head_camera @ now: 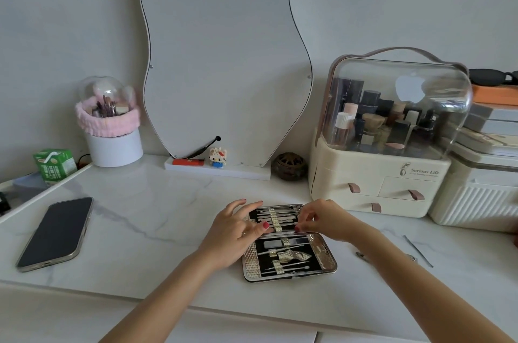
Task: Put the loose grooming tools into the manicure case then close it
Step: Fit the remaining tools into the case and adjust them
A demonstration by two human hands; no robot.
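Note:
The manicure case [325,254] lies open flat at the middle of the table, with metal tools strapped in both black halves. My left hand [232,233] rests on the case's left side, fingers straight over the far half and thumb pressing near the centre strap. At the right end of the far half, my right hand [322,219] has curled fingers that pinch a thin metal tool [283,220]. A loose thin metal pick [418,250] lies on the table to the right. Another loose metal tool [360,255] shows partly from behind my right forearm.
A phone [56,233] lies face up at the left. At the back stand a wavy mirror [224,56], a brush holder [112,129], a small brown burner [288,166] and a cosmetics organiser [378,174]. A ribbed white box [476,202] stands at the far right.

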